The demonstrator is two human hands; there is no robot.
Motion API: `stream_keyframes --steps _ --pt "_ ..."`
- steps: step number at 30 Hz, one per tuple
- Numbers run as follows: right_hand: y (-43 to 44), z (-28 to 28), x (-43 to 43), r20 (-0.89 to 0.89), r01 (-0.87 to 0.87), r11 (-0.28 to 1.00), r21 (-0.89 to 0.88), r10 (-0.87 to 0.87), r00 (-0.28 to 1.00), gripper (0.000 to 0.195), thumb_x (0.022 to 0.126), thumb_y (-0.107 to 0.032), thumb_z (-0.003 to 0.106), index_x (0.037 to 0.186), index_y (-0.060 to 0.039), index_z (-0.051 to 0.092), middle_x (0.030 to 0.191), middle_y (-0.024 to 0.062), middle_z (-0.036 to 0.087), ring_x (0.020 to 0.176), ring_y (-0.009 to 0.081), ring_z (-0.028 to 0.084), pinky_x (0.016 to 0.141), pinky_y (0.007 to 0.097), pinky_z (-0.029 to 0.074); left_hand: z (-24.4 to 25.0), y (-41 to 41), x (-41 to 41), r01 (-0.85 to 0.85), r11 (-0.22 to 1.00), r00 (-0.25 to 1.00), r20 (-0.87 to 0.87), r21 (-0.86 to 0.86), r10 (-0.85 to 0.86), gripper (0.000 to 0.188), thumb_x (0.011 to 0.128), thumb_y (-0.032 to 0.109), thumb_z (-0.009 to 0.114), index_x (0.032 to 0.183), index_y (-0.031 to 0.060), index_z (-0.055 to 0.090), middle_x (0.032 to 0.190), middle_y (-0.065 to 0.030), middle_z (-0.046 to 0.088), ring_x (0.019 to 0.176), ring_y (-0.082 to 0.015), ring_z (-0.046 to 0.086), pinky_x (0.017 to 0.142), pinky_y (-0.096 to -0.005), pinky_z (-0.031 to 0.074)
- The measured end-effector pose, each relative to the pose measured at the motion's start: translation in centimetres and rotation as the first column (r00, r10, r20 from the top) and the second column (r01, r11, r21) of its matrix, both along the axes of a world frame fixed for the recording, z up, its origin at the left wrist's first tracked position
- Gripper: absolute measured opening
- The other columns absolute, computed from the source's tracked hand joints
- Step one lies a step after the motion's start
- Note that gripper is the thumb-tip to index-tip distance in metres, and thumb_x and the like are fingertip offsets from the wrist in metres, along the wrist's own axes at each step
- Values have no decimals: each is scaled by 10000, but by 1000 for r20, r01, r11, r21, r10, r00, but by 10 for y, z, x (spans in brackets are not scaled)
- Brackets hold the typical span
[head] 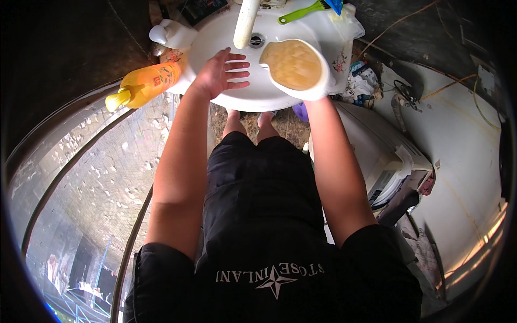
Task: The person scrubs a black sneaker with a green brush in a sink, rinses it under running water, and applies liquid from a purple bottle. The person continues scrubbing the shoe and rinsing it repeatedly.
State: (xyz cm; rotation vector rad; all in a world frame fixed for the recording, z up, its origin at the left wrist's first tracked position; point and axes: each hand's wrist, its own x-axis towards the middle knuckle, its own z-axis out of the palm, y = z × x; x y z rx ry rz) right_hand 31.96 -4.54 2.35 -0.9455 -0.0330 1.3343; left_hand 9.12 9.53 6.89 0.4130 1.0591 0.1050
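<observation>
My left hand [220, 74] is spread with its fingers apart over the left part of a white washbasin [230, 95], holding nothing. A white pitcher-like vessel with a pouring lip [319, 93] is tilted over the basin's right side; its inside looks yellowish-brown, and I cannot tell whether that is liquid. My right hand [317, 101] is at this vessel's underside, mostly hidden by it, and appears to hold it. Between the two, a white spout or pipe [247, 24] reaches down beside the drain [256, 40].
An orange bottle with a yellow cap [147, 82] juts out at the basin's left rim, near a white bottle [173, 34]. A green-handled brush [301, 14] lies at the back. Crumpled packaging [361, 82] and a white appliance [387, 161] stand to the right.
</observation>
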Motion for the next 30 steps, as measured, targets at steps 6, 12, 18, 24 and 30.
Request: stream_keyframes --steps 6,12,18,24,30 --pt "63 29 -37 616 98 713 -694 519 593 534 1038 -434 488 1019 76 644 850 240 677 731 353 645 645 448 514 19 11 -19 -137 946 991 42 295 130 643 1055 532 512 1434 13 512 1390 -216 591 1268 -312 581 972 -438 550" --pt "60 -25 -65 549 -36 772 -635 483 682 485 1006 -363 529 1087 101 646 1032 364 697 1086 452 691 933 493 525 -14 -11 -13 635 119 762 -595 763 -255 1058 643 421 958 1510 72 464 1488 -187 509 1382 -368 485 1135 -462 433" --pt "65 37 -71 635 87 629 -773 765 106 178 952 -215 633 961 -48 694 919 192 743 943 434 701 828 509 553 -62 -37 -3 819 -181 548 -835 545 -35 983 712 379 887 1564 200 431 1579 -78 439 1398 -370 446 1177 -492 379" --pt "63 17 -116 592 114 776 -620 558 -582 148 845 -176 643 852 -63 737 830 120 733 775 286 702 691 440 523 -93 -37 1 868 -202 464 -886 454 -1 695 878 406 712 1529 378 470 1541 -15 486 1332 -364 483 1135 -496 408" --pt "34 -7 -115 634 24 767 -641 547 -546 446 855 -127 648 1266 46 642 1224 157 659 1141 317 598 935 428 501 -87 -27 15 899 -84 423 -902 429 -85 827 886 356 725 1596 417 304 1504 -82 492 1332 -396 488 1108 -558 423"
